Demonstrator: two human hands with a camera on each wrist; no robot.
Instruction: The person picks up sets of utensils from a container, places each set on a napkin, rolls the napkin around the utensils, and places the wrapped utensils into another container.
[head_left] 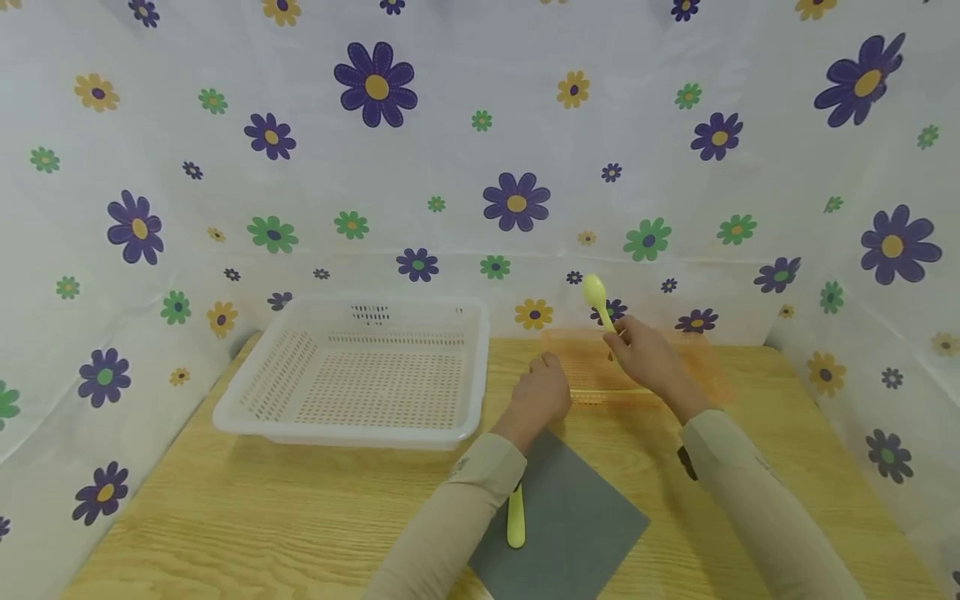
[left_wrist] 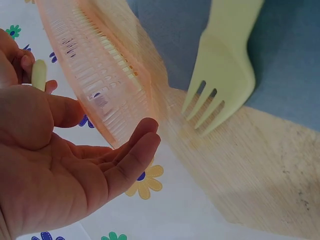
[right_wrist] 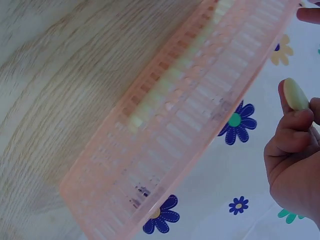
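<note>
My right hand pinches the handle of a pale yellow-green spoon, its bowl pointing up over the orange basket. In the right wrist view the spoon's handle end sticks out between the thumb and fingers. My left hand is beside the basket's left end, holding nothing, fingers loosely bent in the left wrist view. A matching fork lies on the grey square mat, tines past the mat's edge; my left forearm hides its head in the head view. A long yellow piece shows through the basket's wall.
A large white perforated basket stands at the left on the wooden table. Behind and on both sides hangs a white sheet printed with flowers. A dark band shows at my right cuff.
</note>
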